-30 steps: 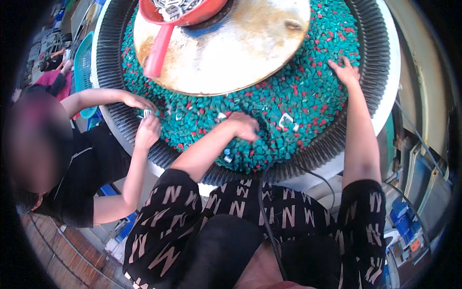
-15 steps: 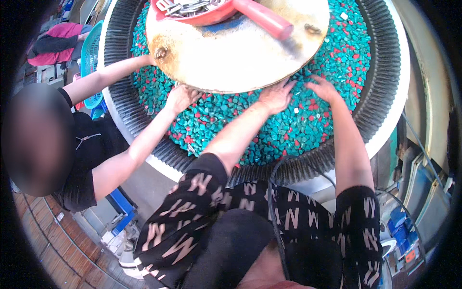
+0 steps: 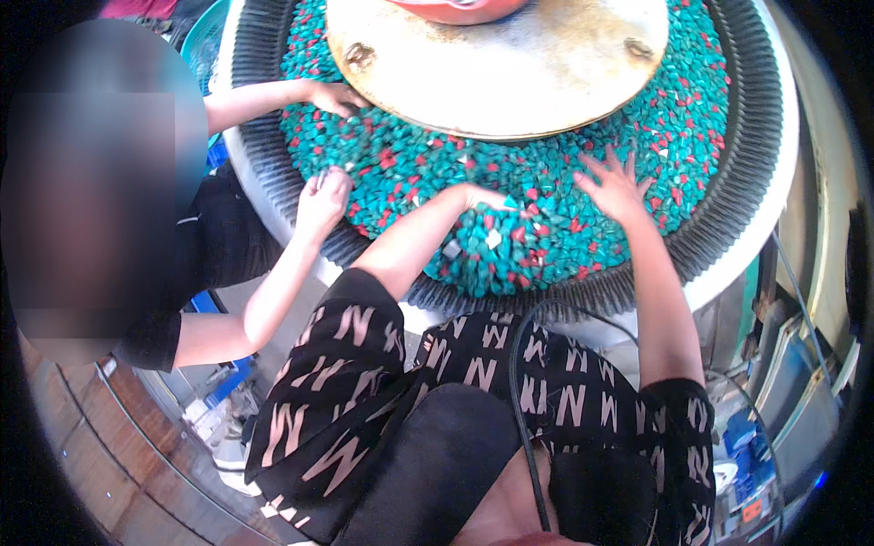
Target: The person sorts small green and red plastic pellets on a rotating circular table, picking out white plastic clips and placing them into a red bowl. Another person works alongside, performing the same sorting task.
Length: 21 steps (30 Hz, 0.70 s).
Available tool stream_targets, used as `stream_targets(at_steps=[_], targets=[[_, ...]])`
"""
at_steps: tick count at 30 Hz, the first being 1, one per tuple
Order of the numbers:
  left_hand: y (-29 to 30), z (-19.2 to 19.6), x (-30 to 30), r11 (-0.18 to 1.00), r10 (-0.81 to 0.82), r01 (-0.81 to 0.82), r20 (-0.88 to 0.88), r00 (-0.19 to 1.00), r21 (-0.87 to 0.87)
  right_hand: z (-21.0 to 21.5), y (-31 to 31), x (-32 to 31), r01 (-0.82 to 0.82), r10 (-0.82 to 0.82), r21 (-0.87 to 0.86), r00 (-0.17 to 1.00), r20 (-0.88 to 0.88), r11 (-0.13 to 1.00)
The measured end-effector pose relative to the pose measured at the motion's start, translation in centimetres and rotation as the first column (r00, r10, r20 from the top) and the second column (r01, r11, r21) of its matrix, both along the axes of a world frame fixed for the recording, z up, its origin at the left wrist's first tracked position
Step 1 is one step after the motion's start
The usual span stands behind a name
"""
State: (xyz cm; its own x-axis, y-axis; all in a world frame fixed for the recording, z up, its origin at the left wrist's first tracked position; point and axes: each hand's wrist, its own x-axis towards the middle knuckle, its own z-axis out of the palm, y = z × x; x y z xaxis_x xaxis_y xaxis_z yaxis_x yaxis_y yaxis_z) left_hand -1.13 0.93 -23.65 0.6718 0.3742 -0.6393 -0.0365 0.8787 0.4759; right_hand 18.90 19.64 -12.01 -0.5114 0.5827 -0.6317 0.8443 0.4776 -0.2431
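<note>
Round ribbed tub point(image 3: 742, 164) full of teal and red pebbles point(image 3: 546, 209): our left hand point(image 3: 482, 197) digs in, fingers curled, while right hand point(image 3: 614, 187) lies spread flat. Co-worker's hand point(image 3: 323, 196) sits near left; we could bump it, scattering pebbles.

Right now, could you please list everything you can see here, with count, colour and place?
chips: too many to count, teal and red with a few white, filling the ring-shaped trough
tub: one, round, dark ribbed wall with white rim, ahead
disc: one, tan metal, at the tub's centre
bowl: one, red, on the disc, cut off at the top
co-worker's hands: two, at the tub's left side
left hand: in the chips, fingers curled
right hand: spread flat on the chips
</note>
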Motion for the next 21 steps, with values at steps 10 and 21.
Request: stream_targets(at_steps=[10, 21], targets=[[-7.3, 13.8, -5.6, 0.805, 0.489, -0.47, -0.044, 0.871, -0.361, 0.8, -12.2, -2.4, -0.351, 0.152, -0.465, 0.898, -0.413, 0.813], [-11.8, 17.6, -10.3, 0.91, 0.369, -0.27, -0.319, 0.873, 0.315, -0.1, -12.5, -4.7, -0.428, 0.337, -0.227, 0.874, -0.35, 0.875]])
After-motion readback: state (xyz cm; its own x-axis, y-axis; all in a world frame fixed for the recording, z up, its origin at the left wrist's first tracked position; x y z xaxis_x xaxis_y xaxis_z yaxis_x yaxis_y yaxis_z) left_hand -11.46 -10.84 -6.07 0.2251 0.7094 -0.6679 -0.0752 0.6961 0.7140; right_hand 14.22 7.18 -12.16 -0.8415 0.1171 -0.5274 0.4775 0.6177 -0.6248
